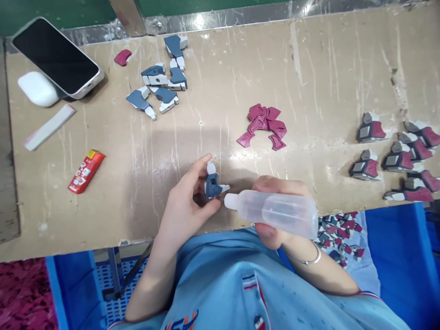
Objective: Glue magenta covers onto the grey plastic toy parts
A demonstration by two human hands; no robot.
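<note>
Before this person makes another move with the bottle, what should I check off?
1. Small piece held: ok, in the left hand.
2. Bottle gripped: ok, in the right hand.
3. Bottle aimed at the piece: ok, its white end faces it.
4. Nozzle tip touching the piece: cannot tell.
5. Enough liquid inside: cannot tell.
6. Phone away from the bottle: ok, at the table's far left.
</note>
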